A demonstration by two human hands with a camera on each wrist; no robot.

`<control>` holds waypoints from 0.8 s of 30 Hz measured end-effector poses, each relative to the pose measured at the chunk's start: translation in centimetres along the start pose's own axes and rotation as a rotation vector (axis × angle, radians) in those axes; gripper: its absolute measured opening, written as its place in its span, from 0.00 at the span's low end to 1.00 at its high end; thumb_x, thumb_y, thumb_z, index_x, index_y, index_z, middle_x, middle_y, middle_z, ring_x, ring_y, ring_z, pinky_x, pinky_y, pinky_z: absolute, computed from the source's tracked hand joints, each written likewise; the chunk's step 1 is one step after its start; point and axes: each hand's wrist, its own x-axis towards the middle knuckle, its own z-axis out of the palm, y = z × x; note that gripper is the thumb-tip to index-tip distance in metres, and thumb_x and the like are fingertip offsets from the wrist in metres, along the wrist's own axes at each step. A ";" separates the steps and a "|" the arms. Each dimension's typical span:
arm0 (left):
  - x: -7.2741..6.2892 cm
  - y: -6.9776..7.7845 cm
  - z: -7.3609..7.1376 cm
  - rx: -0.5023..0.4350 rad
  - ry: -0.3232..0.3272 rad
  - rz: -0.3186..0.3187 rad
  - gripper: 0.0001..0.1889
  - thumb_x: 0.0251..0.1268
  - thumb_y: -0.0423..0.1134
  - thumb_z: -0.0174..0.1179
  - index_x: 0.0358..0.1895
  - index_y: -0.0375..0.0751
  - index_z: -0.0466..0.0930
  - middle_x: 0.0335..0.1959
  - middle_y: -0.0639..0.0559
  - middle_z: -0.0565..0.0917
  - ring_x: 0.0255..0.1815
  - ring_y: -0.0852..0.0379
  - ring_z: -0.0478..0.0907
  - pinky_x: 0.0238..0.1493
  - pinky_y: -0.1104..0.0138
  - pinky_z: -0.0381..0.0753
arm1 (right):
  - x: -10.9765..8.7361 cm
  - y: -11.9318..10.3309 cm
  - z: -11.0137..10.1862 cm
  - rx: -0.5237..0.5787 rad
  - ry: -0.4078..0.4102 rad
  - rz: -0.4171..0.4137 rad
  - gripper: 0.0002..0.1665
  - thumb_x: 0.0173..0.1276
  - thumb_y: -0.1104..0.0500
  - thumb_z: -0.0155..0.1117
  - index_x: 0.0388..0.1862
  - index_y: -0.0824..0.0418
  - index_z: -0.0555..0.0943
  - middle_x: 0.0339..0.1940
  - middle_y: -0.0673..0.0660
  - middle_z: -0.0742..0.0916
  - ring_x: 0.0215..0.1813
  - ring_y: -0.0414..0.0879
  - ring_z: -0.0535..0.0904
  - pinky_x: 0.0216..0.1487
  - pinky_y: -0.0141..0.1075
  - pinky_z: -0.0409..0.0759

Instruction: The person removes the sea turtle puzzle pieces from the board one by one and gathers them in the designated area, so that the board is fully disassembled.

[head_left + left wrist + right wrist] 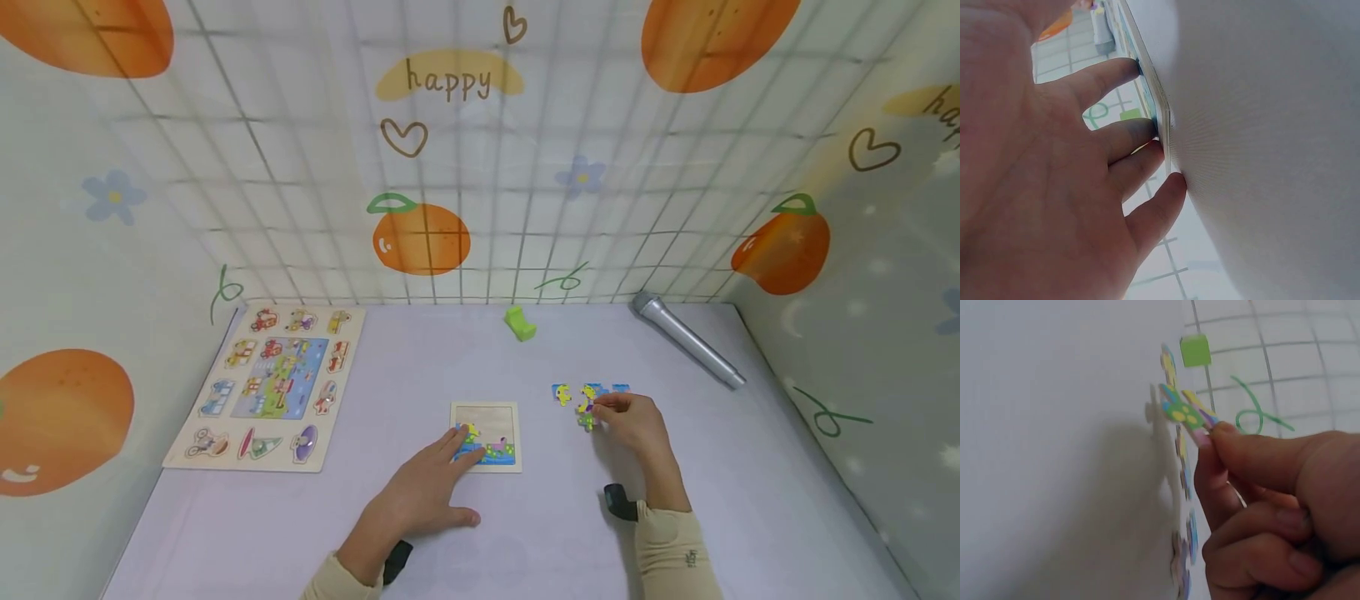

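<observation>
A small square wooden puzzle board [486, 407] lies at the middle of the table, its lower part filled with colourful pieces. Fingers of my left hand [422, 493] rest spread and nearly straight on the board's left side; in the left wrist view the fingertips touch its edge. My right hand [639, 427] pinches a green puzzle piece [1184, 415] with yellow dots between thumb and finger, tilted and lifted off the table. Loose pieces lie around it, including a blue and yellow piece [562, 394] and a mostly blue piece [621, 387].
A large wooden vehicle puzzle [333, 442] lies at the left. At the back stands a green block [520, 323], and a silver microphone [690, 341] lies at the back right. Fabric-covered walls with a wire grid [480, 187] border the table's back and sides.
</observation>
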 end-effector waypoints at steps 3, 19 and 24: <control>0.0 0.0 0.0 -0.002 -0.002 -0.001 0.47 0.56 0.65 0.70 0.78 0.54 0.64 0.85 0.46 0.53 0.85 0.45 0.52 0.79 0.49 0.65 | 0.1 0.4 -0.3 -0.018 0.017 0.000 0.16 0.70 0.51 0.67 0.49 0.59 0.88 0.51 0.62 0.89 0.52 0.54 0.79 0.40 0.34 0.72; 0.0 0.0 0.0 -0.008 0.002 0.000 0.47 0.56 0.65 0.71 0.78 0.55 0.65 0.85 0.47 0.53 0.85 0.45 0.52 0.79 0.49 0.65 | 0.3 1.1 -0.7 -0.086 0.100 0.013 0.14 0.68 0.52 0.67 0.44 0.60 0.90 0.49 0.63 0.90 0.50 0.57 0.81 0.40 0.38 0.73; -0.1 0.0 -0.1 -0.017 0.002 0.000 0.47 0.56 0.64 0.71 0.78 0.54 0.65 0.85 0.46 0.53 0.85 0.45 0.52 0.79 0.49 0.65 | 0.5 1.2 -0.3 -0.106 0.131 0.012 0.14 0.68 0.52 0.68 0.43 0.60 0.90 0.48 0.63 0.91 0.48 0.57 0.81 0.39 0.39 0.73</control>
